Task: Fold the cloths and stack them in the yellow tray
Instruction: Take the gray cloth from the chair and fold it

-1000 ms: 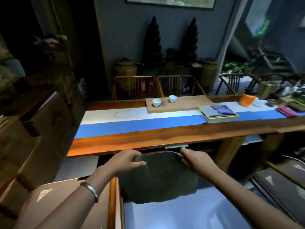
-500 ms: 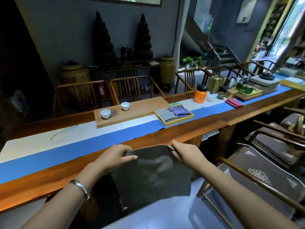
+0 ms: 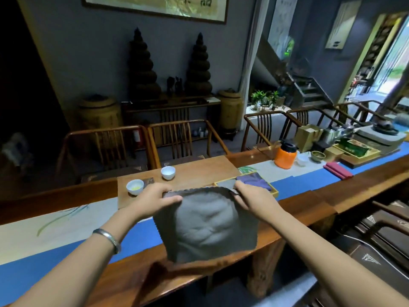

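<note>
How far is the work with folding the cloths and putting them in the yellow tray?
Partly done. The shallow yellow wooden tray already holds a folded grey cloth and a purple cloth, which looks less tidy. In hand now: the left hand and right hand each pinch a top corner of the large unfolded grey cloth, held over the table edge. It has yet to be folded and stacked.

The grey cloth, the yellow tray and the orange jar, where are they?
grey cloth [image 3: 208, 227]: head view, middle of the hanging fabric.
yellow tray [image 3: 275, 191]: head view, right rim.
orange jar [image 3: 284, 158]: head view, orange body below the black lid.
</note>
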Demonstrator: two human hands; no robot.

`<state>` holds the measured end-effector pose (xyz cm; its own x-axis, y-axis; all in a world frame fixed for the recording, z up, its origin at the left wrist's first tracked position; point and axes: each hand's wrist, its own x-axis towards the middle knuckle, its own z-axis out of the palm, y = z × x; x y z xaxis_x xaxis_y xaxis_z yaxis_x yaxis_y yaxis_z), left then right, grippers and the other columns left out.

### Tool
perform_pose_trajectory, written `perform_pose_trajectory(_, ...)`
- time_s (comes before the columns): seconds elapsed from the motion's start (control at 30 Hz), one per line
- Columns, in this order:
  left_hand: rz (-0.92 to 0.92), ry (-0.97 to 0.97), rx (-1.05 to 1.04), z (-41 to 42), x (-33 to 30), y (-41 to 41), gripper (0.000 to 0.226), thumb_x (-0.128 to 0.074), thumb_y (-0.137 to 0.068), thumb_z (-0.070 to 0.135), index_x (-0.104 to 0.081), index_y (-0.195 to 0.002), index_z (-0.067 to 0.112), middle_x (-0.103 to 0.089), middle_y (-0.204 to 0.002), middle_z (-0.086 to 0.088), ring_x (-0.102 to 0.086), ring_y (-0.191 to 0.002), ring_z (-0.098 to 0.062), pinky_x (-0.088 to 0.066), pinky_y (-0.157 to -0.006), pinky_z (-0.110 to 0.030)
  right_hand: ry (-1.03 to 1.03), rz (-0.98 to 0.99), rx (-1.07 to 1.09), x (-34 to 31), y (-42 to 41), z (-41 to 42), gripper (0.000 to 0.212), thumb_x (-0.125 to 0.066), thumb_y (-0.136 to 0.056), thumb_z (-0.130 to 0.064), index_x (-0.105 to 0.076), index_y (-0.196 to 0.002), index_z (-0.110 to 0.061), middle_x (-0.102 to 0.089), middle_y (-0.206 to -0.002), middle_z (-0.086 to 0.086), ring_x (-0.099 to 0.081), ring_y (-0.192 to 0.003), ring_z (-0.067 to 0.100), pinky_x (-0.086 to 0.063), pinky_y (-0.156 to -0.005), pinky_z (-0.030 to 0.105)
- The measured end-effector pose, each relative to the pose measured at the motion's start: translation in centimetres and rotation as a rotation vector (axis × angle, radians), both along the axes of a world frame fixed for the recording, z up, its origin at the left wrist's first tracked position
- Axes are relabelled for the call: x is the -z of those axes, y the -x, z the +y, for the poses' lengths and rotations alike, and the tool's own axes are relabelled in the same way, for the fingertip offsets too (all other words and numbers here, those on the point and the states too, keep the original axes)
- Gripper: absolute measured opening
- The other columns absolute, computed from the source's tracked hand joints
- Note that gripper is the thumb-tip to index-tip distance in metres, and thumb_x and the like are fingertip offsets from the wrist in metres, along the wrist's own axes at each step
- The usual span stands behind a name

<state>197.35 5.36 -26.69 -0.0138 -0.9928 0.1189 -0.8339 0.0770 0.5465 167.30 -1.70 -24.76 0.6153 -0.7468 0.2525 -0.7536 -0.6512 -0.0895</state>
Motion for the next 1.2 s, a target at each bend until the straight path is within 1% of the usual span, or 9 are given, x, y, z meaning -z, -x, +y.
perform_pose_trajectory(0.13, 0.007, -0.004, -0.054, -3.9, -1.2, -2.0, 0.054, -0.06, -0.083, 0.057, -0.066, -0.082, 0.003, -0.065, -0.083, -0.018, -0.06, -0.079, -0.028, -0.047, -0.068, -0.049, -0.038, -0.087, -0.051, -1.1, -2.7, -5.2, 0.02, -0.047, -0.094, -0.022, -0.048, -0.101, -0.003, -0.063, -0.088, 0.02, -0.06, -0.082, 0.038, -0.039, -0.065, 0.041)
perform_pose_trajectory(0.3, 0.035, 0.014, -0.121, -7.6, -1.1, -4.2, 0.05, -0.061, -0.084, 0.052, -0.065, -0.082, 0.003, -0.064, -0.084, -0.017, -0.058, -0.08, -0.029, -0.037, -0.063, -0.032, -0.028, -0.11, -0.098, -0.6, -5.7, -11.3, 0.019, -0.051, -0.092, -0.026, -0.048, -0.097, -0.007, -0.063, -0.085, 0.017, -0.058, -0.08, 0.039, -0.037, -0.06, 0.038)
perform_pose_trajectory(0.43, 0.073, -0.042, -0.195, -10.1, -0.4, -5.7, 0.036, -0.063, -0.083, 0.051, -0.068, -0.074, 0.017, -0.065, -0.076, -0.002, -0.06, -0.077, -0.019, -0.043, -0.062, -0.032, -0.06, -0.104, -0.215, 0.7, -7.7, -15.7, 0.016, -0.051, -0.093, -0.028, -0.049, -0.097, -0.013, -0.064, -0.091, 0.01, -0.06, -0.084, 0.03, -0.035, -0.063, 0.031)
perform_pose_trajectory(0.53, 0.106, -0.084, -0.261, -12.0, 0.1, -6.7, 0.03, -0.063, -0.082, 0.053, -0.07, -0.074, 0.024, -0.065, -0.078, 0.006, -0.06, -0.079, -0.011, -0.051, -0.066, -0.033, -0.102, -0.1, -0.274, 1.3, -9.0, -18.8, 0.015, -0.049, -0.094, -0.032, -0.048, -0.096, -0.018, -0.064, -0.093, 0.006, -0.06, -0.085, 0.025, -0.047, -0.07, 0.035)
perform_pose_trajectory(0.7, 0.083, -0.083, -0.334, -13.9, 0.3, -8.3, 0.031, -0.064, -0.079, 0.055, -0.07, -0.07, 0.026, -0.066, -0.073, 0.008, -0.062, -0.074, -0.01, -0.05, -0.063, -0.031, -0.115, -0.12, -0.35, 2.8, -11.2, -22.8, 0.018, -0.049, -0.095, -0.033, -0.049, -0.09, -0.016, -0.065, -0.09, 0.006, -0.061, -0.082, 0.025, -0.048, -0.068, 0.037)
perform_pose_trajectory(0.87, 0.113, -0.055, -0.345, -13.5, 1.4, -8.1, 0.029, -0.065, -0.081, 0.051, -0.066, -0.065, 0.027, -0.063, -0.068, 0.01, -0.058, -0.07, -0.005, -0.04, -0.058, -0.022, -0.209, -0.223, -0.357, 5.1, -12.4, -23.7, 0.02, -0.054, -0.093, -0.032, -0.046, -0.08, -0.018, -0.054, -0.071, -0.004, -0.051, -0.064, 0.016, -0.037, -0.053, 0.028)
perform_pose_trajectory(0.97, 0.099, -0.075, -0.308, -12.3, 3.5, -7.7, 0.034, -0.067, -0.083, 0.047, -0.058, -0.058, 0.025, -0.055, -0.058, 0.006, -0.051, -0.061, -0.005, -0.033, -0.054, -0.021, -0.353, -0.312, -0.359, 7.7, -11.6, -22.8, 0.017, -0.059, -0.091, -0.027, -0.051, -0.081, -0.016, -0.053, -0.067, -0.005, -0.051, -0.061, 0.014, -0.036, -0.055, 0.026)
perform_pose_trajectory(1.1, 0.217, -0.271, -0.267, -8.8, 8.9, -7.0, 0.035, -0.068, -0.084, 0.044, -0.062, -0.065, 0.014, -0.063, -0.065, -0.004, -0.057, -0.063, -0.019, -0.039, -0.058, -0.03, -0.523, -0.217, -0.423, 12.6, -9.3, -20.2, 0.021, -0.057, -0.092, -0.032, -0.051, -0.078, -0.018, -0.053, -0.062, -0.002, -0.049, -0.057, 0.01, -0.033, -0.054, 0.028)
perform_pose_trajectory(1.2, 0.269, -0.369, -0.276, -5.9, 13.1, -5.6, 0.029, -0.07, -0.083, 0.04, -0.058, -0.06, 0.028, -0.057, -0.059, 0.008, -0.052, -0.058, -0.007, -0.037, -0.058, -0.025, -0.636, -0.119, -0.39, 17.2, -7.0, -17.1, 0.027, -0.052, -0.093, -0.04, -0.048, -0.075, -0.021, -0.048, -0.058, -0.009, -0.048, -0.056, 0.002, -0.031, -0.053, 0.025)
